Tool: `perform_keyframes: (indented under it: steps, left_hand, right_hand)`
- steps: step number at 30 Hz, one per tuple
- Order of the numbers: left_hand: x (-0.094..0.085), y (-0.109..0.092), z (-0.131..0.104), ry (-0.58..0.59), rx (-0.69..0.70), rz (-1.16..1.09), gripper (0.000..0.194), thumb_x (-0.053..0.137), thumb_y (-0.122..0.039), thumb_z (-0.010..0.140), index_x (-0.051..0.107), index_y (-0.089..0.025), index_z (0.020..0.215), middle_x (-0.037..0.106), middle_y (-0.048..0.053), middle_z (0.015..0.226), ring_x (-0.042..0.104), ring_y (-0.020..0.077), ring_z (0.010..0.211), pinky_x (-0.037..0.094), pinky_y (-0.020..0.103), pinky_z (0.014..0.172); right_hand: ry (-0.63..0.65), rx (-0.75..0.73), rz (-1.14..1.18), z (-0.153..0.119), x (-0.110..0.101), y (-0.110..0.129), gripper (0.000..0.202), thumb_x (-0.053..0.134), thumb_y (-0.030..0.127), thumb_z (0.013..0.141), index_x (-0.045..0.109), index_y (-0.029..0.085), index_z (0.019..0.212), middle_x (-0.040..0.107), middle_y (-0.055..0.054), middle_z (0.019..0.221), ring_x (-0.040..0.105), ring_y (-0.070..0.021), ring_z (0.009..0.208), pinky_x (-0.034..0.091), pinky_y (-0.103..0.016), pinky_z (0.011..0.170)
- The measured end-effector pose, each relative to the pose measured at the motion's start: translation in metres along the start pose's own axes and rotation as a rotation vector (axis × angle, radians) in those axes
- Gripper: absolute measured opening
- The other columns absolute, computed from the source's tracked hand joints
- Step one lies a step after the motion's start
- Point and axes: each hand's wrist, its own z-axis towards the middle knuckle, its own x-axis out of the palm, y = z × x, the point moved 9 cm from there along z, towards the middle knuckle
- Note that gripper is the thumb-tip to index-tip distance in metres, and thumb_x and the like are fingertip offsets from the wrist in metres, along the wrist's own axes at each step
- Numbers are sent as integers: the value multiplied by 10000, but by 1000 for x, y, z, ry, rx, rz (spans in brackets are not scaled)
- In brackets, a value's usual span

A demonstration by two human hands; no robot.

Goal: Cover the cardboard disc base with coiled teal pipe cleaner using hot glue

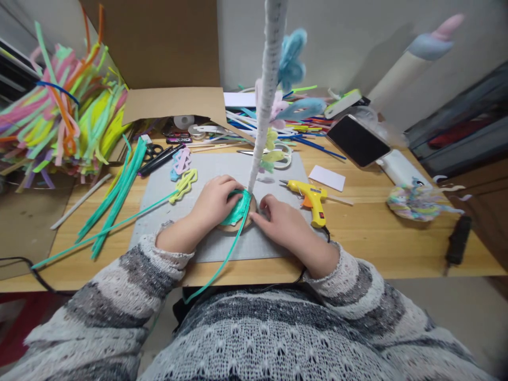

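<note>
Small dark pack (179, 141): lettering includes what looks like "OK". Rest of its print too small to read.

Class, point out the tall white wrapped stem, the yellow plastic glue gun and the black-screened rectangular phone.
Tall white wrapped stem (265, 100): head view, middle of its shaft.
Yellow plastic glue gun (313, 194): head view, on its body.
Black-screened rectangular phone (359, 140): head view, centre of its screen.

the base (235, 228) lies on the mat (214, 165), glue gun (313, 197) to its right, phone (359, 140) farther back.
</note>
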Motion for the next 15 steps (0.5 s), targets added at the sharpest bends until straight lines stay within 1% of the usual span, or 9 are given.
perform_keyframes:
  steps: [2, 6, 8, 11, 13, 15]
  left_hand:
    - [0, 0, 0, -1, 2, 7, 179, 595, -164, 848, 678, -181, 1006, 664, 76, 1007, 606, 241, 969, 485, 414, 893]
    - [1, 0, 0, -3, 4, 21, 193, 588, -170, 846, 685, -180, 1012, 660, 82, 1015, 605, 249, 969, 486, 425, 889]
    - [2, 0, 0, -4, 3, 28, 197, 582, -179, 848, 687, -190, 1015, 657, 77, 1019, 603, 248, 974, 485, 427, 895]
    - [3, 2, 0, -5, 2, 35, 201, 581, -185, 846, 691, -188, 1015, 652, 77, 1021, 599, 250, 977, 483, 424, 899]
    - [2, 2, -1, -9, 6, 30, 206, 578, -188, 848, 692, -180, 1019, 650, 81, 1020, 598, 251, 978, 482, 421, 901]
    - [2, 1, -1, -14, 14, 21, 210, 572, -191, 851, 693, -176, 1023, 649, 85, 1019, 599, 251, 981, 481, 420, 906]
  right_hand:
    - [59, -15, -50, 1, 7, 2, 321, 525, 513, 899, 613, 204, 898, 675, -60, 748, 585, -208, 688, 260, -292, 551]
    - [93, -26, -48, 3, 12, 4, 300, 488, 428, 939, 667, 205, 845, 723, -82, 824, 619, -223, 773, 268, -295, 576]
    - [85, -14, -18, 5, 12, 4, 294, 476, 390, 939, 678, 206, 832, 731, -82, 844, 619, -219, 780, 273, -292, 579]
    - [62, 7, 24, 6, 11, 2, 287, 456, 340, 922, 672, 204, 789, 725, -76, 805, 606, -204, 742, 277, -288, 574]
    - [23, 25, 31, 7, 10, -1, 260, 461, 307, 896, 658, 202, 761, 710, -71, 763, 587, -196, 702, 270, -288, 565]
    - [-44, 36, 33, 8, 5, -5, 223, 480, 283, 866, 634, 200, 728, 684, -63, 718, 562, -187, 663, 263, -289, 561]
